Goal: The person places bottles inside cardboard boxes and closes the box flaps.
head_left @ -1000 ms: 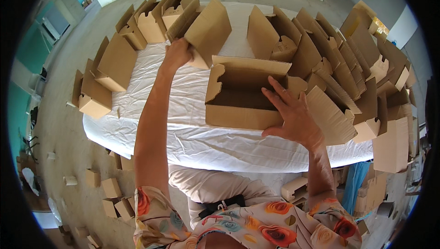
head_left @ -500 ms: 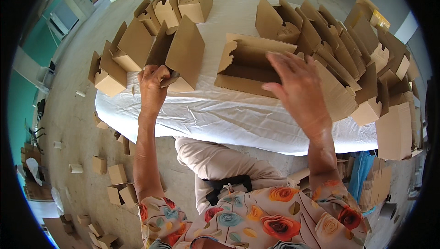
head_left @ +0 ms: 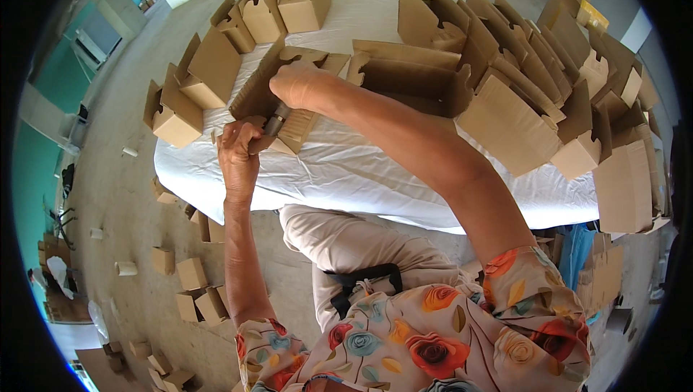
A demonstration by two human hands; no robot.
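An open cardboard box [head_left: 254,87] lies tilted at the left of the table, with one corrugated panel [head_left: 297,131] spread toward me. My left hand [head_left: 240,148] is at its near edge, fingers curled round a short grey-brown cylinder [head_left: 276,120], whose exact kind I cannot make out. My right hand [head_left: 297,85] reaches across to the left, closed over the box's opening just above the cylinder. Its fingertips are hidden. Right of the hands, a second open cardboard box [head_left: 408,78] lies with its opening toward me, partly behind my right forearm.
A white cloth covers the table [head_left: 354,154]. Upright cardboard boxes [head_left: 209,67] stand along its left side, and a tight row of leaning boxes [head_left: 516,67] fills the right. Small boxes [head_left: 193,274] and a cardboard tube [head_left: 125,268] lie on the floor. Blue sheeting [head_left: 574,251] hangs below right.
My right hand has left the middle box and swung across to the left box. That box has tipped, and its right panel now lies lower. My left hand has shifted slightly down.
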